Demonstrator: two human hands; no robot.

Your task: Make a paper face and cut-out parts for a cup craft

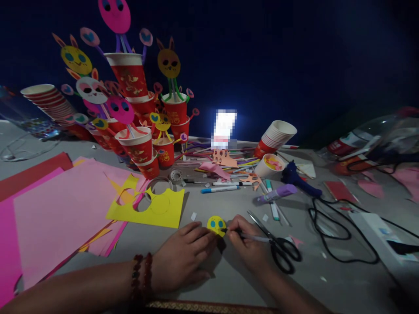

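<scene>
A small round yellow paper face (214, 221) with two blue eyes lies on the table in front of me. My left hand (185, 253) lies flat beside it, fingers stretched out and their tips at its lower left edge. Two bead bracelets circle that wrist. My right hand (246, 244) is closed around a marker pen (257, 238) with a pale barrel. The pen's dark tip meets the right side of the face, below the eyes. Close to the right of this hand lie black-handled scissors (284, 253), blades slightly apart.
Yellow card with cut-out circles (173, 209) and pink paper sheets (62, 200) lie left. Red cups with paper animals (135, 144) stand behind. A glue stick (278, 193), a blue glue gun (301, 181) and a looping black cord (347, 261) are right. Markers (220, 189) lie ahead.
</scene>
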